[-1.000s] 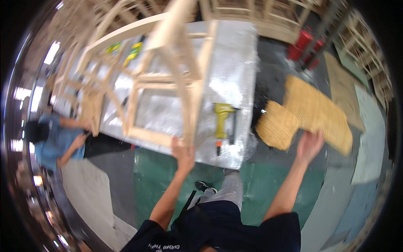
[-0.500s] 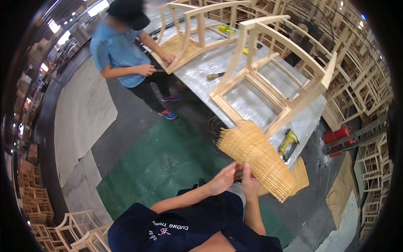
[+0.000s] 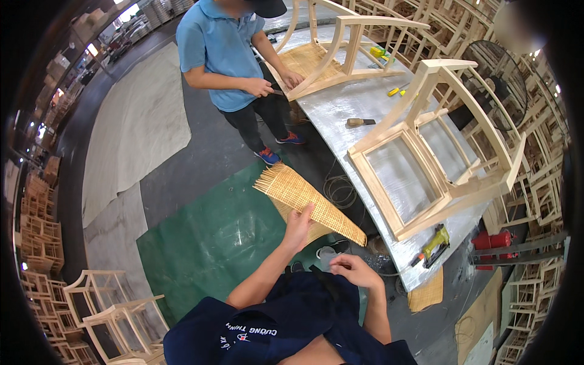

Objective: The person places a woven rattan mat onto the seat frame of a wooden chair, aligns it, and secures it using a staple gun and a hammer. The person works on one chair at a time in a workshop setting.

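One view only, from my head camera. My left hand [image 3: 299, 226] grips the lower edge of a woven cane sheet [image 3: 307, 201], fingers curled up over the weave and thumb behind it, so the sheet hangs in the air over the green floor mat [image 3: 213, 243], just in front of the metal-topped workbench [image 3: 365, 103]. My right hand [image 3: 353, 269] sits low near my body, loosely curled with nothing in it and clear of the sheet.

Half a second ago both my hands were together on the sheet's bottom edge; now the right one has let go and dropped back, and the sheet has swung to my left, lying flatter and fanned out wide. The co-worker in the blue shirt [image 3: 225, 48] has stayed at the far end of the bench, one hand [image 3: 291, 79] on a chair frame with a cane seat [image 3: 322, 55] laid there.

On the bench nearer to me lies a bare wooden chair frame [image 3: 426, 164] on its side, its open seat frame facing up. A yellow-green power tool [image 3: 433, 244] rests at the bench's near edge, and a small hand tool [image 3: 359, 122] lies between the two chairs. Another cane piece [image 3: 426, 294] lies on the floor below the bench corner. Stacked chair frames [image 3: 103, 304] stand at my left and along the right wall [image 3: 535, 201]; between the sheet and the open seat frame stands the bench edge.
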The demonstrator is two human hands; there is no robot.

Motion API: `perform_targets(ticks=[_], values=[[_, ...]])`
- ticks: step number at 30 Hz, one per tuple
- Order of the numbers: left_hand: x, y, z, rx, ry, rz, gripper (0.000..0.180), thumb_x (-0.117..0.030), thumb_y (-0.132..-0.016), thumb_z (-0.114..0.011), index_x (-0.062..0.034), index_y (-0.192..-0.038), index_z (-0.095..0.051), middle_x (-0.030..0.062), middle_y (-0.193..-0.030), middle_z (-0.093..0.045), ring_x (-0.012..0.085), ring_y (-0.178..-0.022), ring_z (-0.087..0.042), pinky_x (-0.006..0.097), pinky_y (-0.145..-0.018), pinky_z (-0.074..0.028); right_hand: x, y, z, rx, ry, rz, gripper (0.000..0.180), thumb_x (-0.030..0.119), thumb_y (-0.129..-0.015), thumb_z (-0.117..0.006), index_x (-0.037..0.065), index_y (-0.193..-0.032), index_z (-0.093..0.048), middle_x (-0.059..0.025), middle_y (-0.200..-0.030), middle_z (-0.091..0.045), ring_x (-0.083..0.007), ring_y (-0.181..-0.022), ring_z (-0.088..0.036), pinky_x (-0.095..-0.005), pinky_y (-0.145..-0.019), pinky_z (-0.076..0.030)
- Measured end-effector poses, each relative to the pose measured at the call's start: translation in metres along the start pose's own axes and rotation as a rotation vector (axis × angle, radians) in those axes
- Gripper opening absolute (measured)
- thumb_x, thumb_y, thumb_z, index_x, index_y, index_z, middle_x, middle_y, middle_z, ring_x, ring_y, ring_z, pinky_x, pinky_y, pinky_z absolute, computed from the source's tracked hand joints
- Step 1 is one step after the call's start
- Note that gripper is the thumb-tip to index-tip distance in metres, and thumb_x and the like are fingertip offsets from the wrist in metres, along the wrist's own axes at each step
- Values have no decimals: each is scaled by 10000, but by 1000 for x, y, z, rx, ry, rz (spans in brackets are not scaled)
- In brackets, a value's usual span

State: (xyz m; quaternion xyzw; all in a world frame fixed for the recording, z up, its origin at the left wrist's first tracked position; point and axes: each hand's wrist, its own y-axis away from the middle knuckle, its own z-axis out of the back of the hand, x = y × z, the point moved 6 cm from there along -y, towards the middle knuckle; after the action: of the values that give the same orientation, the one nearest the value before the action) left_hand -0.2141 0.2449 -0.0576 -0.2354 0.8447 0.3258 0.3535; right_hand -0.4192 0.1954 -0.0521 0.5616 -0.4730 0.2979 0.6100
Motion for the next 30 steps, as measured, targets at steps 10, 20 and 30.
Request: perform_targets(ticks=[10,20,30], values=[[-84,-39,-96,450,172,76,311,-150,-1007,-552,58,-1231,-614,142,-1161,-707,223,-1015,-707,373,-900,-581,-4,-20,221,-934,-386,87,373,391,-1066,-525,51,-1180,-623,-75,-1043,-680,-177,-947,-666,-313,-819,-513],[-91,-161,-125,580,334,329,308,-106,-956,-531,80,-1176,-641,199,-1064,-728,269,-901,-748,383,-773,-642,10,-56,293,-366,-1078,512,891,715,-1000,-374,-44,-1458,-449,-203,-1429,-572,-336,-1257,-590,-467,-1079,-473],[-75,-285,-147,840,-735,437,328,-177,-990,-616,-35,-1285,-623,23,-1086,-695,78,-906,-667,263,-685,-561,-11,50,306,-774,-920,736,730,457,-922,-660,-23,-1441,-478,-198,-1390,-591,-341,-1249,-603,-492,-1040,-518]])
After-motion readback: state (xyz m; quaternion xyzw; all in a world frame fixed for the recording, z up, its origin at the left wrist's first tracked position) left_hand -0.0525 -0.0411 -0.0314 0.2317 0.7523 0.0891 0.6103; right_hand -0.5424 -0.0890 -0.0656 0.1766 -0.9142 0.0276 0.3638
